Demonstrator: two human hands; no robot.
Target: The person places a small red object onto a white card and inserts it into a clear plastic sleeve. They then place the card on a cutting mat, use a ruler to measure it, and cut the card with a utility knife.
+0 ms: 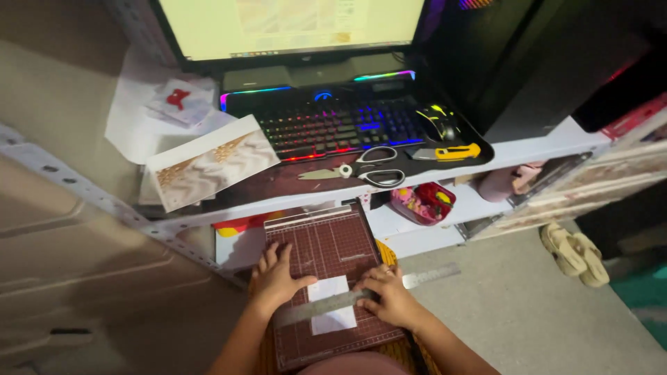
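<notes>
Hands at work on a dark red gridded cutting mat (326,250) lying on the floor in front of a low white shelf (528,149). Small white paper piece (331,304) sits near the middle of the mat, lower half. Steel ruler (389,288) lies slantwise across the paper, its right end sticking out past the mat edge over the floor.

Left hand (276,278): fingers spread flat on the mat, thumb reaching toward the paper's left edge; it grips nothing and presses down just beside the ruler's left end. Right hand (389,295): fingers curled over the ruler, pinning it onto the paper; whether anything else sits in that hand cannot be told.

Step in hand, as judged: lining up and steadying the ruler on the paper, a measure-or-mark stage. No blade or pen shows in either hand. Next move would call for keeping the ruler from skating, firm even pressure from one hand, while the other is freed for a tool.

On the shelf above: scissors (368,169), yellow utility knife (448,152), backlit keyboard (333,121), mouse (439,121), monitor (292,28), printed sheet (208,167). Pink tray of small items (422,203) lower down. Sandals (573,253) on the floor, right.
</notes>
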